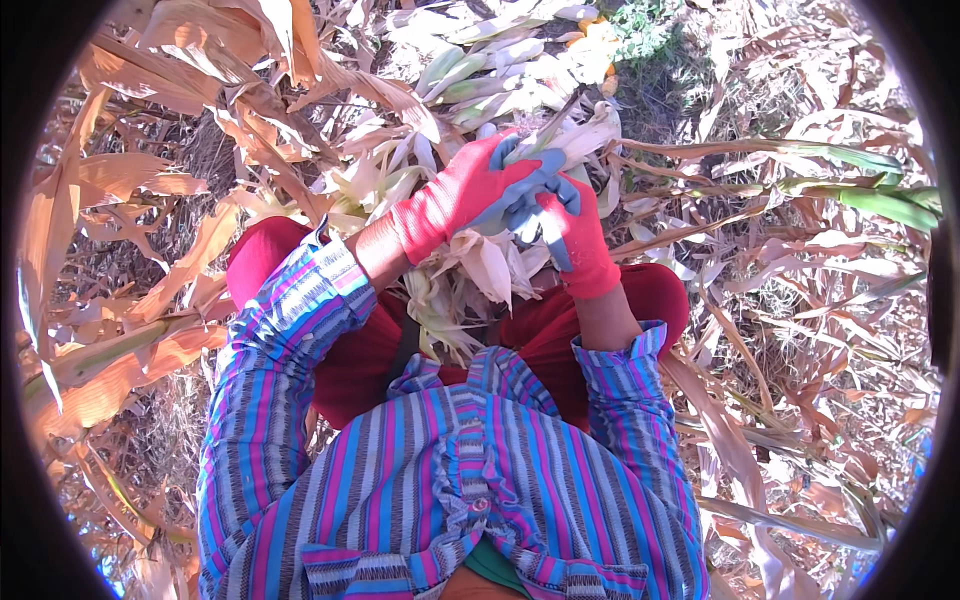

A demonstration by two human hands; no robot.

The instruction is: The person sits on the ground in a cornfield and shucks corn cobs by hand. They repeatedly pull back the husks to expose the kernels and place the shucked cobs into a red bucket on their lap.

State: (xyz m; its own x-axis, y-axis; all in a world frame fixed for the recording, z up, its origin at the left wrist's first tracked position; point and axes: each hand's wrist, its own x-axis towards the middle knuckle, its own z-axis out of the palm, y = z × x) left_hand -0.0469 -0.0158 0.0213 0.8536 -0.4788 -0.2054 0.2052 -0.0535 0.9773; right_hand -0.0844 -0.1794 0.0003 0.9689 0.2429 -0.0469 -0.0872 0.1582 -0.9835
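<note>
Both my hands wear red gloves with grey-blue palms and meet in front of my knees. Between them is an ear of corn (585, 140) in its pale dry husk, tilted up and to the right. My left hand (475, 190) is closed on it, fingers reaching across the husk. My right hand (575, 225) is closed against its lower part, fingers curled in beside the left fingertips; their exact grip is partly hidden. Loose pale husks (485, 265) hang below the hands, over my lap.
Several husk-covered ears (490, 80) lie in a heap ahead, with bare orange-yellow cobs (597, 45) at its right. Tall dry corn leaves (130, 180) crowd the left. Stalks with green leaves (850, 195) reach in from the right over ground strewn with dry leaves.
</note>
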